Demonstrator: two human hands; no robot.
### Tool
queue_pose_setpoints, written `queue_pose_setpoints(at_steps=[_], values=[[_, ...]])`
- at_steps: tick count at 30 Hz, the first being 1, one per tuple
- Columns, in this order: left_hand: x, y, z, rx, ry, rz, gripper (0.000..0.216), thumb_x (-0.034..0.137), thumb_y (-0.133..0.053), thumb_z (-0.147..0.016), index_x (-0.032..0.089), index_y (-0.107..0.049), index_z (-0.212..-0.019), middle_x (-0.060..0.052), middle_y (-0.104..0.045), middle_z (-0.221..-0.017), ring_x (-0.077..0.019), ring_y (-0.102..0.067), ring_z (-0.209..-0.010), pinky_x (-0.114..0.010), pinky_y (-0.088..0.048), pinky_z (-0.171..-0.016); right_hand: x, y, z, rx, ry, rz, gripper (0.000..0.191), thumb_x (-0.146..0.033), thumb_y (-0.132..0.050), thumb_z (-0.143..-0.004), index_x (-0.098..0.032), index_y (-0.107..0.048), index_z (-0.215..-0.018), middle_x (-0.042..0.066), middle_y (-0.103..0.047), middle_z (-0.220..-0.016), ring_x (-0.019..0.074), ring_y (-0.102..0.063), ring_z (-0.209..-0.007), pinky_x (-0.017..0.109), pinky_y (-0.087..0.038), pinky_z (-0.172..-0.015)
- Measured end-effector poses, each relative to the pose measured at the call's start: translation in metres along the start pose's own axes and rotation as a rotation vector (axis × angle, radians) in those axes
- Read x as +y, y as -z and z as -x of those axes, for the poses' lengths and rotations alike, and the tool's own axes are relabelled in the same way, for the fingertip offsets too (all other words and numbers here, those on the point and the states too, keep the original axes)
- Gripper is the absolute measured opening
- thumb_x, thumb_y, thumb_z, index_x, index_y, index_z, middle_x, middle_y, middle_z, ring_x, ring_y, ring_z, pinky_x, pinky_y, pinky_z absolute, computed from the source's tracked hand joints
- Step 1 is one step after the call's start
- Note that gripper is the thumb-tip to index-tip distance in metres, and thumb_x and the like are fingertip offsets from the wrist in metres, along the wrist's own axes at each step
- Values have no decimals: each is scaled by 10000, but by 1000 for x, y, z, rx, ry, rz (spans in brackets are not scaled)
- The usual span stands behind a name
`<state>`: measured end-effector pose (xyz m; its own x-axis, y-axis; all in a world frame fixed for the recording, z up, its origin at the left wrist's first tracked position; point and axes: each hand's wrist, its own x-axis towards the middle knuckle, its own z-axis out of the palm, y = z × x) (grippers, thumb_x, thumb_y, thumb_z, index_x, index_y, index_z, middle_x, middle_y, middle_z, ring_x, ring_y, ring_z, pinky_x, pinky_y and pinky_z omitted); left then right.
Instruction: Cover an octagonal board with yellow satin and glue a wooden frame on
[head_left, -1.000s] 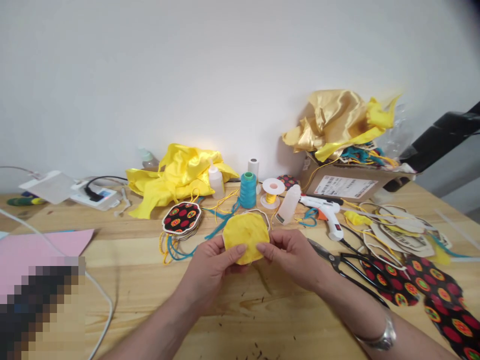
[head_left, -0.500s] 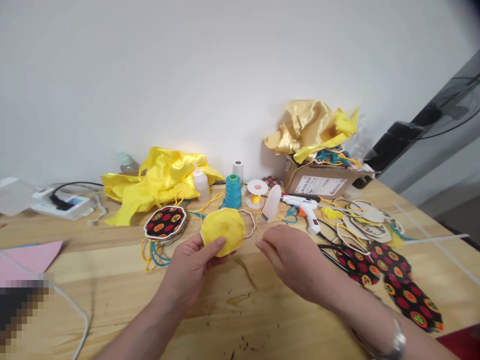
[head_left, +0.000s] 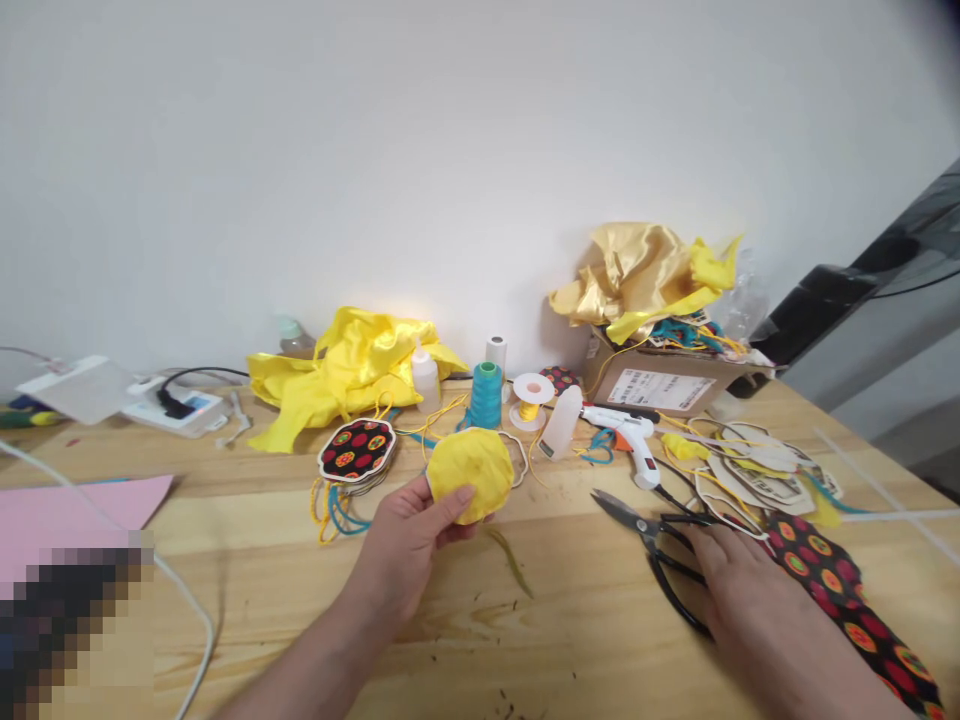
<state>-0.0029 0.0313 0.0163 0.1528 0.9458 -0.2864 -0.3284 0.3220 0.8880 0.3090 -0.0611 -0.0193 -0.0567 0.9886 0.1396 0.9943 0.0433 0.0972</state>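
My left hand point(head_left: 409, 535) pinches a round yellow fabric piece point(head_left: 471, 470) and holds it up over the wooden table point(head_left: 525, 640). My right hand point(head_left: 739, 580) lies on the handles of black scissors point(head_left: 637, 525) at the right, fingers curled over the loops. The scissor blades point left towards the middle. A thin strip of yellow scrap point(head_left: 510, 562) lies on the table between the two hands.
A stack of black patterned discs point(head_left: 357, 450) with cords, yellow cloth point(head_left: 341, 375), teal thread spool point(head_left: 486, 395), glue bottles, white glue gun point(head_left: 630, 440), a cardboard box point(head_left: 667, 380) with gold fabric, and patterned cutouts point(head_left: 817, 575) crowd the back and right. Pink paper point(head_left: 67, 505) and a white cable lie left.
My right hand let go of the yellow piece and moved right and down onto the scissors. My left hand alone keeps the yellow piece.
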Motion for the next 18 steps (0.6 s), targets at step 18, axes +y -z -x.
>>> queue_pose_setpoints(at_steps=[18], values=[[-3, 4, -3, -143, 55, 98, 188, 221, -736, -730, 134, -720, -896, -78, -739, -799, -124, -642, -636, -172, -493, -533, -99, 79, -83, -17, 241, -1190, 372, -407, -565, -789, -210, -481, -1093, 70, -591, -1036, 214, -554, -918, 304, -464, -761]])
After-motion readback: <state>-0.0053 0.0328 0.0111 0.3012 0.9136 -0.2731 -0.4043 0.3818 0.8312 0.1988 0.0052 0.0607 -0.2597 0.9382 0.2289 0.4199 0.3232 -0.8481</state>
